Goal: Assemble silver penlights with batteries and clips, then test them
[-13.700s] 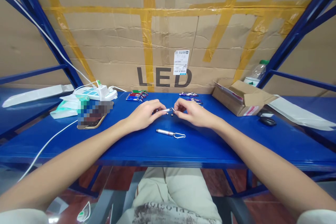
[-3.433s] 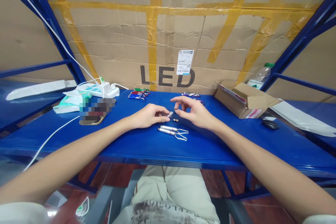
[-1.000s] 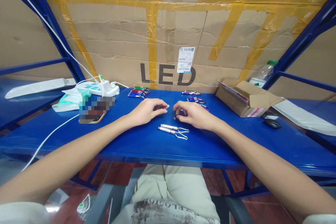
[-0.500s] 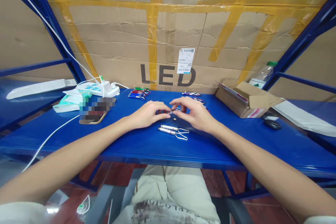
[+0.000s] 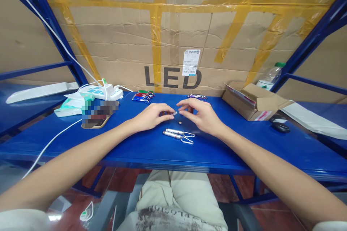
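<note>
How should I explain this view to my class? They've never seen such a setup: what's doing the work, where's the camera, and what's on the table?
There is no machine here: a person works with two bare hands. The camera is worn on the head, looking forward and down, so we see roughly what the wearer sees.

The left hand pinches a small silvery piece. The right hand is close by; whether it holds something tiny is unclear.

On the blue table, a small disc lies below the hands, then two silver tubes with clips. Coloured tubes lie farther back. At the left are a phone and power strip; at the right, an open box and a mouse.
</note>
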{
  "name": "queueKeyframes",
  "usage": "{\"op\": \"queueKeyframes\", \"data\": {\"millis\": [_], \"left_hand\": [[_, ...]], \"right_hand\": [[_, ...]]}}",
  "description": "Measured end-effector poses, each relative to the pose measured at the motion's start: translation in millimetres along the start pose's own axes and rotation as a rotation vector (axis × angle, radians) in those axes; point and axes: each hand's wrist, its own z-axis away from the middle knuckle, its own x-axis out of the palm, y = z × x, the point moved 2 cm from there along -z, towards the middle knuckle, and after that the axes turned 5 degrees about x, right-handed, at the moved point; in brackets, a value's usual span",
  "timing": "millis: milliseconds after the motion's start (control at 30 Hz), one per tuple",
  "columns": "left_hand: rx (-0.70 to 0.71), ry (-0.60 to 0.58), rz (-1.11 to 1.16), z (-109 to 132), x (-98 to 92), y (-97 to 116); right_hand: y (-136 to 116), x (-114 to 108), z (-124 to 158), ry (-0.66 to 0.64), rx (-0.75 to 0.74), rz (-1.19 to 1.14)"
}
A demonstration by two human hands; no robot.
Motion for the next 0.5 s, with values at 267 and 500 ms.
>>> {"op": "queueKeyframes", "data": {"millis": [267,500], "left_hand": [[-0.107,0.039,-0.106,1,-2.5,-15],[-0.102,0.027,-0.127,0,-2.7,-15]], "right_hand": [[14,8,2,-0.292,0.059,0.208],[14,11,2,-0.373,0.102,0.235]]}}
